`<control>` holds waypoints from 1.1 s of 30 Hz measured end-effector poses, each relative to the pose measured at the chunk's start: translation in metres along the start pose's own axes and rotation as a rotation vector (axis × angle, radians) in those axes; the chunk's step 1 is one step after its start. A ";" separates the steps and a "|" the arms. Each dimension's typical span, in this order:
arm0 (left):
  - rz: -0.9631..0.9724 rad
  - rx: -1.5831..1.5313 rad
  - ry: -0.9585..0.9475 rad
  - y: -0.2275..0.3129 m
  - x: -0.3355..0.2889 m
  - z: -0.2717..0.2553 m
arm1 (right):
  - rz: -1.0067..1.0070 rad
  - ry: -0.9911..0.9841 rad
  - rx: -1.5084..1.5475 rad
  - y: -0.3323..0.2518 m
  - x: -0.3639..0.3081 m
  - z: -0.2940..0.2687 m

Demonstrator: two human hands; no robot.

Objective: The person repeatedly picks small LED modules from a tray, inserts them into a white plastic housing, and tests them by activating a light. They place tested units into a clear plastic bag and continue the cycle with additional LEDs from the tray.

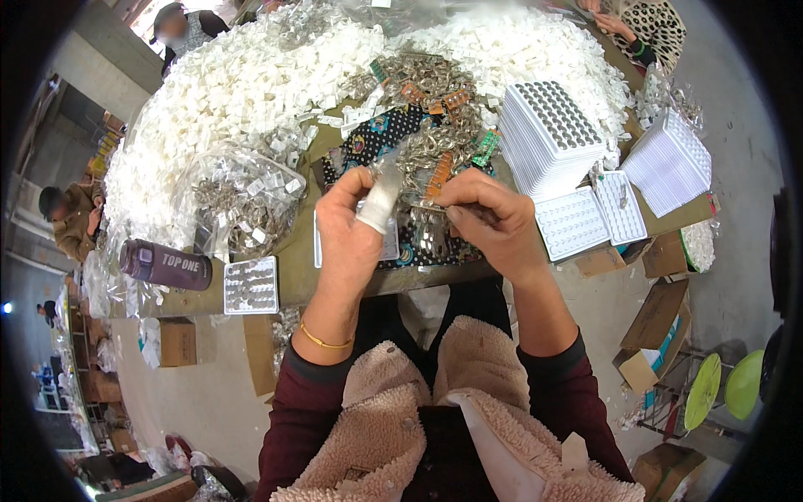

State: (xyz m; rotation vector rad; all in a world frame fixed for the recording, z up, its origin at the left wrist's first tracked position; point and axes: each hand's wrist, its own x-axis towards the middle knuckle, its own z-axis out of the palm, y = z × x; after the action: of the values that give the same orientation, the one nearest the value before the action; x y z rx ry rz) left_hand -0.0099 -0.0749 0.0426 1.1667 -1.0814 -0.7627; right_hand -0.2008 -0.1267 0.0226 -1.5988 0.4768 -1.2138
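Observation:
My left hand [347,227] is raised at the table's near edge with its fingers curled, and a white wrapping [379,205] covers one finger. Whatever those fingers hold is hidden. Across from it, my right hand [495,219] has thumb and forefinger pinched together beside a cluster of small shiny metal pieces [428,230]; what the pinch holds cannot be made out. Just beyond both hands lies a heap of small metal parts [431,79] on a dark patterned cloth [376,138]. Orange strips [439,173] and a green strip [486,147] lie among the parts. A white tray [390,244] shows partly behind my left hand.
White plastic pieces [242,92] are piled across the far table. Right stand stacked white trays [535,159] and single trays [573,226]. Left are a bag of metal parts [251,201], a purple bottle [166,264] and a filled tray [251,286]. Other people sit around the table.

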 end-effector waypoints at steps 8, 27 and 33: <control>-0.093 0.385 -0.200 -0.012 0.008 -0.001 | 0.333 0.138 0.541 -0.007 0.005 -0.003; -0.093 -0.111 -0.261 -0.015 0.003 0.017 | 0.303 0.150 0.270 0.001 0.016 -0.002; -0.139 -0.187 -0.223 -0.016 0.003 0.013 | 0.191 0.129 0.203 0.003 0.011 -0.002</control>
State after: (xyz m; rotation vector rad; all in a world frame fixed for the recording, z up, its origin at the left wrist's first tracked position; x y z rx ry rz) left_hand -0.0205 -0.0862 0.0281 1.0221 -1.0925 -1.0996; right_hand -0.1970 -0.1371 0.0249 -1.2785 0.5567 -1.1844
